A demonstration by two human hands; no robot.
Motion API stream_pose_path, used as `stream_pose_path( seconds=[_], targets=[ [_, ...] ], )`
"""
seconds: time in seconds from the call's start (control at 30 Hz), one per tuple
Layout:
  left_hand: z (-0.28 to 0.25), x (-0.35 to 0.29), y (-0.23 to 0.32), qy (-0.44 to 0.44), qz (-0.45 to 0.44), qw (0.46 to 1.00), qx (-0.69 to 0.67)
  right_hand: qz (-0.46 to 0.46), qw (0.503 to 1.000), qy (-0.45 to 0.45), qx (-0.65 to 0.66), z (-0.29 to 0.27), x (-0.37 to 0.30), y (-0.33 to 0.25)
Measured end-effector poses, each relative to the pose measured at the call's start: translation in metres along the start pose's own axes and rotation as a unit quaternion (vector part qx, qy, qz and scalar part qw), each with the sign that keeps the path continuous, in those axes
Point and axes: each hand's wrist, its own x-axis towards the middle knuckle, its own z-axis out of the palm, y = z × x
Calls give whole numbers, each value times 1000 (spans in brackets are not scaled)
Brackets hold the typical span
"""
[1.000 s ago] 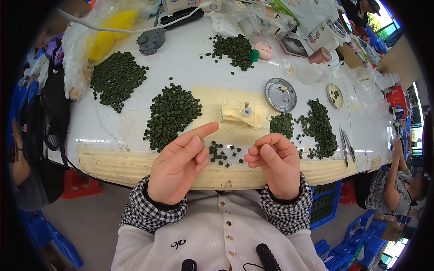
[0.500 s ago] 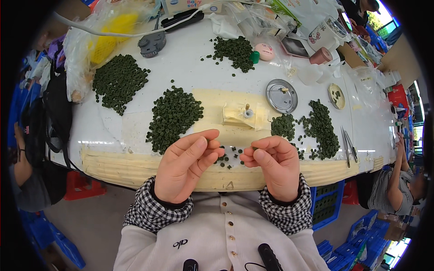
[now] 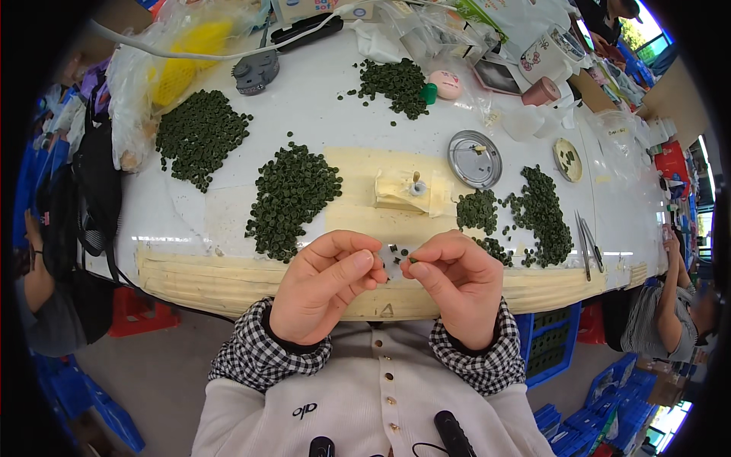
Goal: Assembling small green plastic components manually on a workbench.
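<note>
Evidently, right fingers (image 3: 454,247) pinch a green piece (image 3: 413,260); left fingers (image 3: 343,242) meet; dish (image 3: 561,148) holds bits (image 3: 569,157).

On the tabletop (image 3: 320,99) before you, a block (image 3: 400,201) sits between a left pile of discs (image 3: 293,202) and a right pile (image 3: 477,212), tweezers (image 3: 582,247) farther right.

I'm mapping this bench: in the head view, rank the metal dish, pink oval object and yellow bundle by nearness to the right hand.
1. Metal dish: ahead of the right hand.
2. Pink oval object: farther back.
3. Yellow bundle: back left.
</note>
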Motion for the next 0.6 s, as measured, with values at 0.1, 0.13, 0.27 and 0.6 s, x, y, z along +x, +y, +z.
stream_pose_path(
  seconds=[0.1,0.13,0.27,0.6],
  targets=[
    [4,-2,-2,30,5,1000,8,3,1000,-3,-15,3,0,-3],
    [8,-2,-1,50,3,999,10,-4,1000,-2,-20,3,0,-3],
    [12,-1,0,24,17,999,36,-30,998,-1,-49,4,0,-3],
    [11,-1,-7,51,76,986,138,-87,989,8,-117,9,4,-2]
  ],
)
